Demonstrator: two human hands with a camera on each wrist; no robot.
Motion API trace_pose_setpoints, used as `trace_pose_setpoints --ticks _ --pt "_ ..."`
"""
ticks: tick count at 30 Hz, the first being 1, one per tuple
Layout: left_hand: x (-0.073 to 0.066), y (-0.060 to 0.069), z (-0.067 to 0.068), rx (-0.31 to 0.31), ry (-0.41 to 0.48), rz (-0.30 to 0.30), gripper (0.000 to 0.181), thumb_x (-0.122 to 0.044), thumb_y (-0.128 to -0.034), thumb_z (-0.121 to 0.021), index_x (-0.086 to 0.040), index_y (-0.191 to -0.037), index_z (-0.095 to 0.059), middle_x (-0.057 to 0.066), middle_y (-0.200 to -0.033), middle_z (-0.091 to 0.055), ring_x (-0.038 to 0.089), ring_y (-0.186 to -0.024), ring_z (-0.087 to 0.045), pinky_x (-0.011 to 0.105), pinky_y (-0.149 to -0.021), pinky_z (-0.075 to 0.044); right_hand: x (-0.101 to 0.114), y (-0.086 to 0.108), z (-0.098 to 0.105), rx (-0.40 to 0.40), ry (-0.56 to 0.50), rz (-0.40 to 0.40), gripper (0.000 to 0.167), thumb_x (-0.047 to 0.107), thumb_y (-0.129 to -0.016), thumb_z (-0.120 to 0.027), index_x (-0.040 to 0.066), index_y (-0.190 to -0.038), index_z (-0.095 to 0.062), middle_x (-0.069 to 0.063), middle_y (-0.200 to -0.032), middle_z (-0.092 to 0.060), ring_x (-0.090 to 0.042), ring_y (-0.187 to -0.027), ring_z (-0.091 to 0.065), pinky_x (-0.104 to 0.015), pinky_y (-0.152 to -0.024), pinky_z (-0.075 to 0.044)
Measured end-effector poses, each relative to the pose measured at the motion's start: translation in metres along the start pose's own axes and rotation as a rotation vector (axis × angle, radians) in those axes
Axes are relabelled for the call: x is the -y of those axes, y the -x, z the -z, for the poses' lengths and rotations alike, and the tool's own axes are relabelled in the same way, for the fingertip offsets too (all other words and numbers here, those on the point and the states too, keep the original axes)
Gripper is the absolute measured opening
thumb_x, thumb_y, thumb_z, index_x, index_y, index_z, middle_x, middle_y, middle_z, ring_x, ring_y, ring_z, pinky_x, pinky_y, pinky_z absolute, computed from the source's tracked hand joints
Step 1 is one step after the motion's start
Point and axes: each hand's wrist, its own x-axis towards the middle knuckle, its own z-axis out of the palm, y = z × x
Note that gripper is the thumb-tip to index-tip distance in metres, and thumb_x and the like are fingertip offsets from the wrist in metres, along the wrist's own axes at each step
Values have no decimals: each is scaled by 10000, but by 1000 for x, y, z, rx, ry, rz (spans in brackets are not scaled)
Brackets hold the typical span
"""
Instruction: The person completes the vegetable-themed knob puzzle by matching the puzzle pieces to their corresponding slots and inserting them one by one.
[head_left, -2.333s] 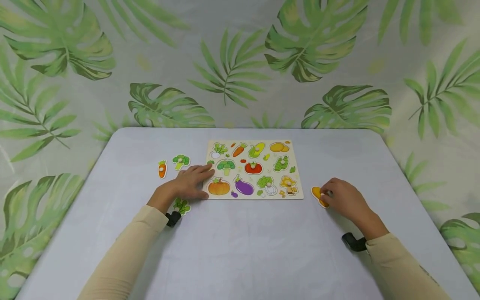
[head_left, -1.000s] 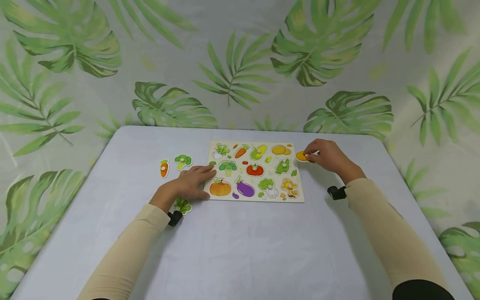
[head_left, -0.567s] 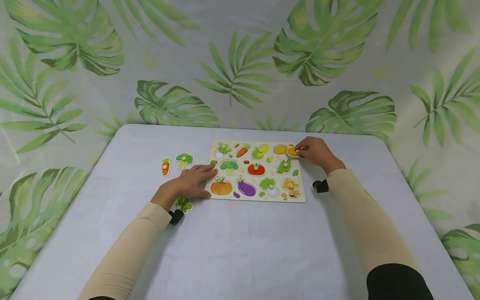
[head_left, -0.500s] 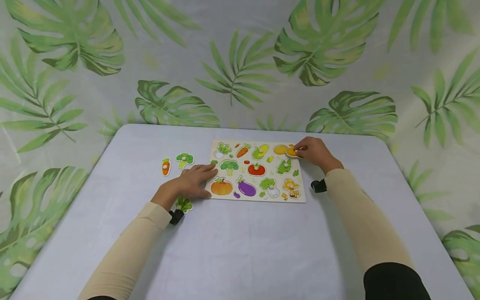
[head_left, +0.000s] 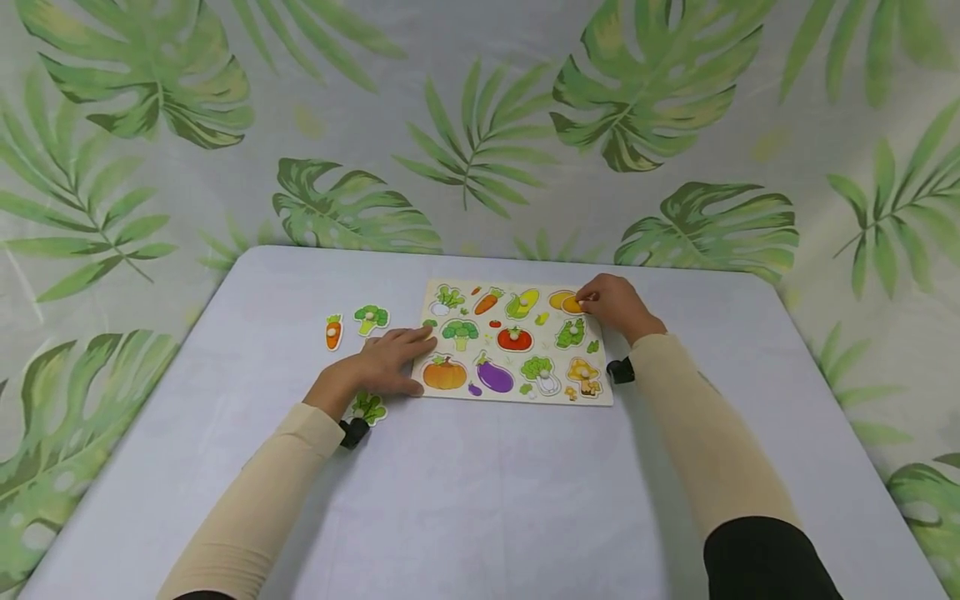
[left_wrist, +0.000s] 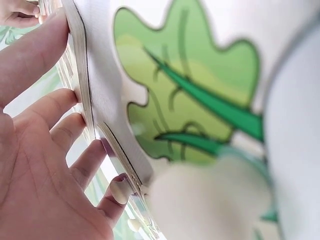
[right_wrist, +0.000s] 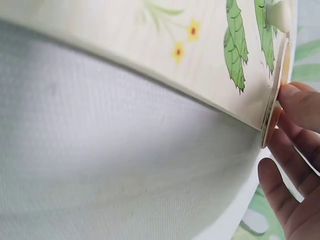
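A wooden vegetable puzzle board (head_left: 551,397) lies on the table. My left hand (head_left: 384,362) rests on its left edge with spread fingers; in the left wrist view the fingertips touch the board's side. At the far right corner, my right hand (head_left: 618,306) pinches an orange-yellow, potato-like piece (head_left: 572,305) over the matching yellow picture. In the right wrist view this piece (right_wrist: 272,102) is seen edge-on, tilted by the board's corner, its knob hidden by the fingers. A green leafy piece (head_left: 369,408) lies partly hidden under my left wrist.
Left of the board lie a carrot piece (head_left: 333,333) and a broccoli piece (head_left: 371,317). Several knobbed pieces sit in the board, among them a tomato (head_left: 515,340) and a mushroom (head_left: 583,377). Behind the white table (head_left: 465,500) hangs a leaf-print cloth (head_left: 517,108).
My right hand has carried the orange-yellow piece from the table right of the board, away from me and leftward, onto the board's far right corner. The left hand has stayed in place.
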Motion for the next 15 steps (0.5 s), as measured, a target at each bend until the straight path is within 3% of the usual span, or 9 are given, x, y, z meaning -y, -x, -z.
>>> trace_pose_setpoints --ticks 15 --pt "1 -2 -1 -6 -2 -13 831 -329 -875 -738 -180 -1570 -308 53 -1686 -157 373 -1534 -167 656 -1177 -196 2 -9 -9 -13 -24 31 241 134 -987 -599 37 -1163 -732 -182 -1171 -607 -341 -1084 -570 -496 -981 -477"
